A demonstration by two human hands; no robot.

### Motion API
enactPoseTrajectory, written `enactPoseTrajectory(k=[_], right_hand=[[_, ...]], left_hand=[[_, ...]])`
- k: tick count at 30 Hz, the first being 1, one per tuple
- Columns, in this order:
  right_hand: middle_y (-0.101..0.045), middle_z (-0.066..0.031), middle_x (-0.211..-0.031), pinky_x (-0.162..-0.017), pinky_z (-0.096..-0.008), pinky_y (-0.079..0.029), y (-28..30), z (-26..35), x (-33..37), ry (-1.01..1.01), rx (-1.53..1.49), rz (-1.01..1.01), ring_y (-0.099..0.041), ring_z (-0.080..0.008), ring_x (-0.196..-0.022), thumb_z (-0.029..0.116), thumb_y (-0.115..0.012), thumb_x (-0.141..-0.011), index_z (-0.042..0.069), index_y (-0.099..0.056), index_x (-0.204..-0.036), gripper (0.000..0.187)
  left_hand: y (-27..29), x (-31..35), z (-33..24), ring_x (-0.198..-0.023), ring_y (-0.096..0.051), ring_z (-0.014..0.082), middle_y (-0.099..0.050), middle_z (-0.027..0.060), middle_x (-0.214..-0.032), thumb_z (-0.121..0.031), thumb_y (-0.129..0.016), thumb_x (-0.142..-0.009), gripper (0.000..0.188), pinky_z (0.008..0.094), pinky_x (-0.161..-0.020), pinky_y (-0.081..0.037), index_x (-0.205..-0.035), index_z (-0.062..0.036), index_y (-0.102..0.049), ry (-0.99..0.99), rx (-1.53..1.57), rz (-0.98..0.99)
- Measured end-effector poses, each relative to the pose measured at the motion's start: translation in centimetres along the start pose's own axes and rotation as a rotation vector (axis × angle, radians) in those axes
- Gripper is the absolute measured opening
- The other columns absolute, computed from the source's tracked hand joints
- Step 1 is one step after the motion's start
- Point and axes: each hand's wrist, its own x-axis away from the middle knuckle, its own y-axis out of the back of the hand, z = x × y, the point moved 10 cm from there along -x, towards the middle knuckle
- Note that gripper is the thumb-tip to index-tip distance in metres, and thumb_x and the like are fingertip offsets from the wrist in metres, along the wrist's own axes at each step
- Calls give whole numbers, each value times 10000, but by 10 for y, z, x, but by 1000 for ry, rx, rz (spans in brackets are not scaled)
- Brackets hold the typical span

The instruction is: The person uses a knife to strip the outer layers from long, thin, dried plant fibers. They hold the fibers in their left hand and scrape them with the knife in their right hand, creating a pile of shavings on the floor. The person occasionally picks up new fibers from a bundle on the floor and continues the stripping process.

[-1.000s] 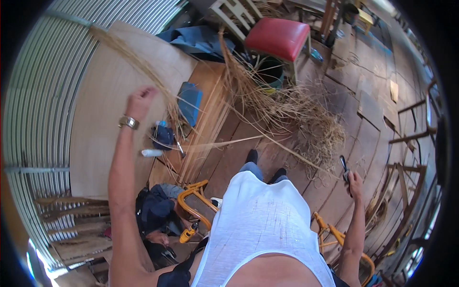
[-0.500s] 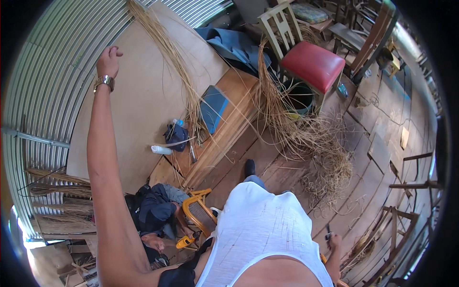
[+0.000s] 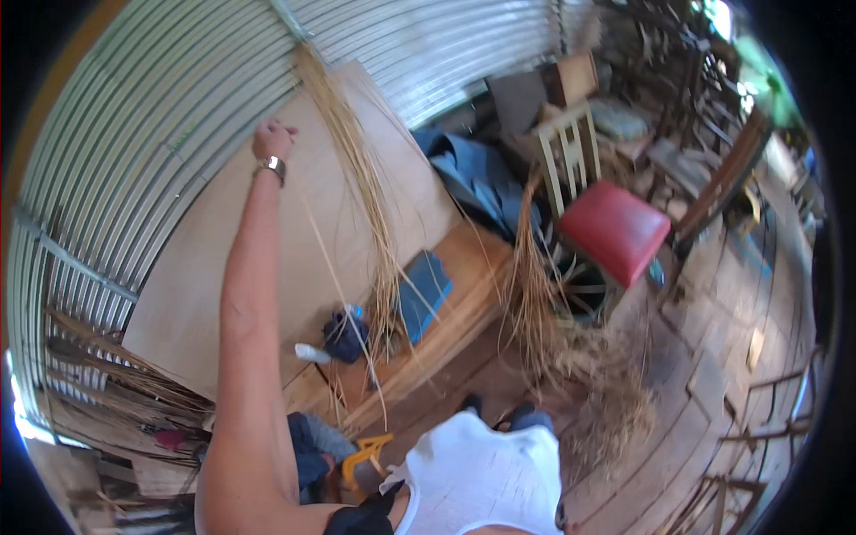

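Note:
My left arm reaches up and forward, with a metal watch on the wrist. My left hand point(image 3: 275, 140) is closed, its fingers curled together. A thin pale cane strand point(image 3: 325, 245) runs from just below that hand down past the plywood board; its upper end seems to be in my fingers. Beside it, a long bundle of cane strands point(image 3: 361, 169) hangs over the leaning plywood board point(image 3: 241, 232). My right hand is out of the picture.
Corrugated metal wall point(image 3: 178, 116) rises at the left. A blue flat object point(image 3: 425, 294), dark pouch point(image 3: 345, 336) and white bottle point(image 3: 311, 353) lie by the board. Further right stand a red-seated chair point(image 3: 615, 227) and tangled cane point(image 3: 615, 410). A person point(image 3: 312, 446) works low beside a yellow frame point(image 3: 364, 459).
My view has swung and tilted, so the scene sits lower and further right. My left hand appears further right, with a strand now visible below it. My right hand, which held a small dark tool, left view.

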Motion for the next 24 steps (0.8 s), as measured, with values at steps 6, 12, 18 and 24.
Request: enactPoseTrajectory(k=[6,12,18,24], right_hand=[[-586,-143,-605,-353,-355,-387,-43,190,-37,223,39,74,-514,-209,-414,315,-520,-922,18,-552,-792,327],[-590,-142,-609,-361,-357,-392,-89,355,-29,417,92,212,-519,-211,-421,318,-523,-918,17,-558,-793,328],[-593,-141,-612,-368,-359,-397,-146,458,-14,489,75,283,-524,-213,-428,321,-526,-913,16,-564,-794,330],[-597,-139,-615,-376,-361,-401,-212,563,-7,496,110,321,-530,-215,-435,323,-529,-908,15,-570,-796,331]], left_hand=[[-17,-18,-27,-524,-596,83,-727,77,-798,-194,-441,-965,240,250,-443,-454,-1102,-43,-568,65,76,-86],[-14,-62,23,-482,-576,89,-729,67,-793,-201,-449,-959,234,255,-415,-435,-1046,-50,-605,98,34,-164],[-55,-156,38,-450,-545,84,-729,65,-782,-204,-472,-942,240,271,-391,-394,-1058,-69,-633,45,54,-163],[-84,-245,33,-500,-551,114,-710,48,-716,-249,-514,-922,257,285,-458,-416,-915,-57,-686,43,75,-199]])
